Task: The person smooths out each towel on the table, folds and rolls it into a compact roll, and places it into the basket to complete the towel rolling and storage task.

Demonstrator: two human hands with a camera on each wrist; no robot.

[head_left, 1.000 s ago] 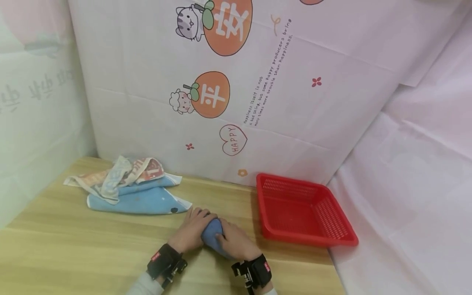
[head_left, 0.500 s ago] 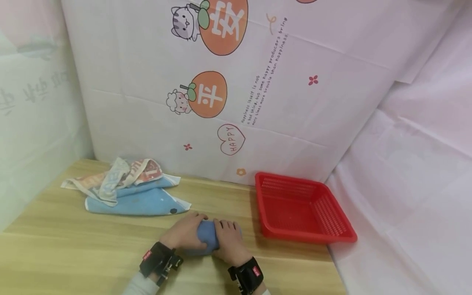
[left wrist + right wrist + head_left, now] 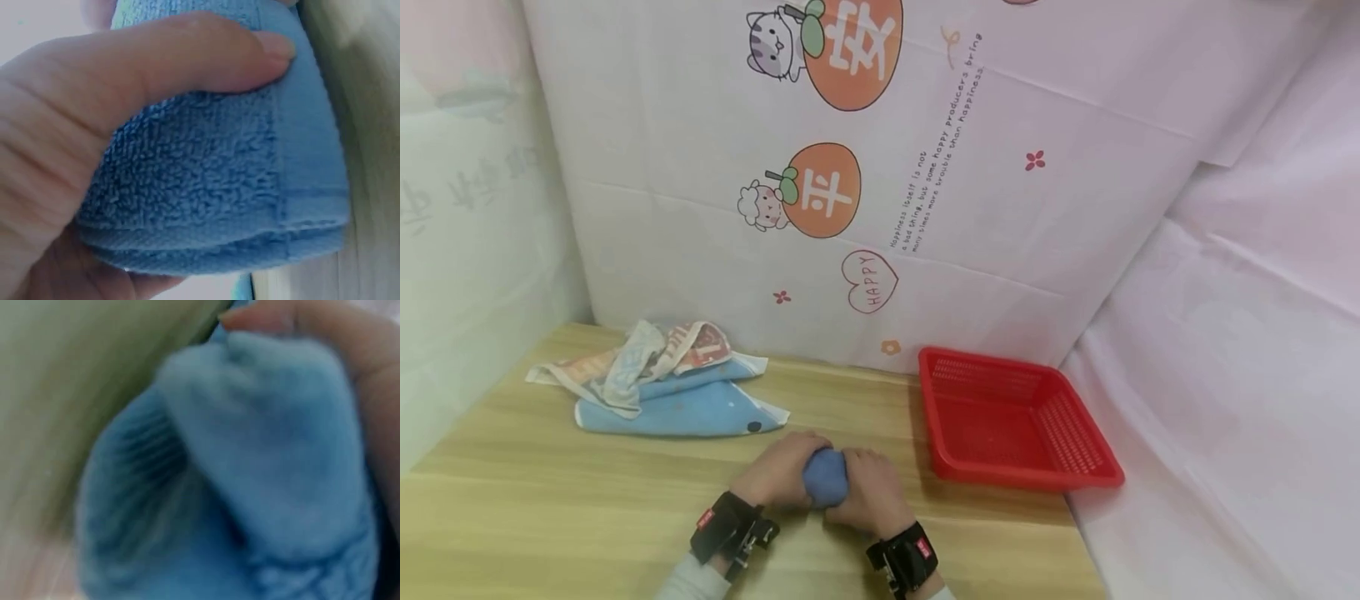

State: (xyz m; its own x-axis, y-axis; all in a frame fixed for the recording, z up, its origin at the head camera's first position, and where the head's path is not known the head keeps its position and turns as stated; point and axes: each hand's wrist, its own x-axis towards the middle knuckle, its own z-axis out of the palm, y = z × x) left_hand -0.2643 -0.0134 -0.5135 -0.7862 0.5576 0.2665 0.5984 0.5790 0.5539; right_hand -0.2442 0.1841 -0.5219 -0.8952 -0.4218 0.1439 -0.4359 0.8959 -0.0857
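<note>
Between both hands is a blue terry towel (image 3: 826,477), bundled small above the wooden table. My left hand (image 3: 781,472) grips its left side. In the left wrist view the thumb (image 3: 206,53) lies across the looped pile of the towel (image 3: 187,169), near a flat woven hem, and fingers show beneath the folded edges. From the right, my right hand (image 3: 872,490) holds the other end. The right wrist view is blurred; there the towel (image 3: 275,444) shows a folded, bunched end, with part of the hand (image 3: 375,369) along its right side.
A red plastic basket (image 3: 947,467) stands at the table's right rear. At the left rear lies a pile of cloths: a light blue one (image 3: 662,414) under a crumpled printed one (image 3: 625,379). Printed white sheets (image 3: 970,292) hang behind and at both sides of the wooden table (image 3: 550,517).
The towel has turned between the hands, from slanted to lying sideways to a short bundle seen between them. Both hands have shifted their grip around it. Basket and cloth pile stay in place.
</note>
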